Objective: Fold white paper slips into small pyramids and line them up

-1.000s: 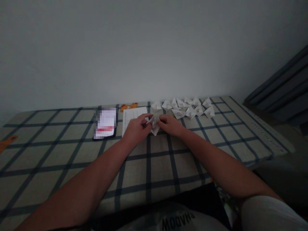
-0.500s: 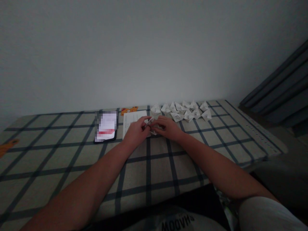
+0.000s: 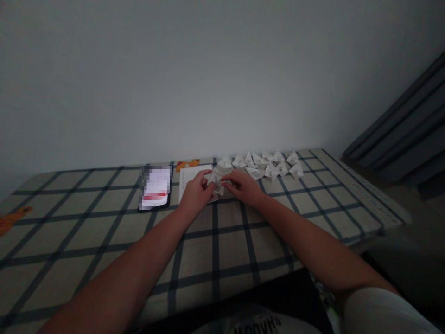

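Observation:
A folded white paper (image 3: 216, 181), seemingly a paper boat, is between my hands above the checked cloth. My left hand (image 3: 198, 190) grips its left side between thumb and fingers. At the paper's right edge, my right hand (image 3: 244, 188) has its thumb and forefinger closed on it. Printing shows faintly on the paper's faces. Under and beside my left hand lies a stack of printed sheets (image 3: 186, 178), partly covered by that hand. Just beyond my right hand stand several folded paper boats (image 3: 271, 170) in loose rows.
A phone (image 3: 156, 188) with a lit, blurred screen lies left of the sheets. The checked cloth (image 3: 194, 260) covers the table, which meets a plain wall (image 3: 222, 83) at the back. A dark curtain (image 3: 406, 111) hangs at the right.
The paper has turned and opened out, so a broader face shows now. My right fingers have drawn slightly back to its right edge. The camera view has shifted a little.

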Motion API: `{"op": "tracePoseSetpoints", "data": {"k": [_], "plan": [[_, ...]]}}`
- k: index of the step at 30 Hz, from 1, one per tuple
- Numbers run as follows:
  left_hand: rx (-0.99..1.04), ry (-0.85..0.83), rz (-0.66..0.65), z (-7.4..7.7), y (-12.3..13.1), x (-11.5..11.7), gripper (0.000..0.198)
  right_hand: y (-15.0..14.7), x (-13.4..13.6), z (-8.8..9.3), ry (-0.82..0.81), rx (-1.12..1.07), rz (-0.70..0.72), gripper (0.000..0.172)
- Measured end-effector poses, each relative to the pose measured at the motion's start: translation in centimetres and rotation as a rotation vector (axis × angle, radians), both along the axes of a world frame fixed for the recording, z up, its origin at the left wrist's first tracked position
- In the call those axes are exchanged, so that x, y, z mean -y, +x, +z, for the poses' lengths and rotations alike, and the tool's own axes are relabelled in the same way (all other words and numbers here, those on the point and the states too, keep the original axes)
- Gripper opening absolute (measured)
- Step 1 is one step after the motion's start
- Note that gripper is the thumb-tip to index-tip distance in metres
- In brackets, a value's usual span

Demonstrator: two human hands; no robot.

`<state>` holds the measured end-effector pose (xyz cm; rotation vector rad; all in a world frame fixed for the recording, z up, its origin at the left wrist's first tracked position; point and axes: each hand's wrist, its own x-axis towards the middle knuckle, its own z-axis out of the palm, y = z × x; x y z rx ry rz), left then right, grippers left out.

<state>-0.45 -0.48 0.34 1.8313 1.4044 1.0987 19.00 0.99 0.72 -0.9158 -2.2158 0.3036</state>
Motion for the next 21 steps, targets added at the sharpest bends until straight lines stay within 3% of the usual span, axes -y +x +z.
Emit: {"op": "tracePoseSetpoints", "data": {"k": [3, 8, 14, 21], "plan": [[-0.003, -0.006, 0.006, 0.03, 0.05, 0.03, 0.039, -0.07, -0.03, 0.05, -0.014, -0.039, -0.008, 0.024], [0.047, -0.026, -0.025, 0.12, 0.25, 0.21, 0.044, -0.10, -0.23, -0.03, -0.104, -0.169, -0.135, 0.026], [-0.066, 0.072, -0.090, 0.69, 0.33, 0.60, 0.043, -0.05, -0.74, -0.52, -0.127, -0.070, -0.089, 0.018], [-0.211, 0.117, -0.063, 0.67, 0.13, 0.43, 0.041, -0.11, -0.85, -0.40, -0.111, 0.049, -0.194, 0.015]]}}
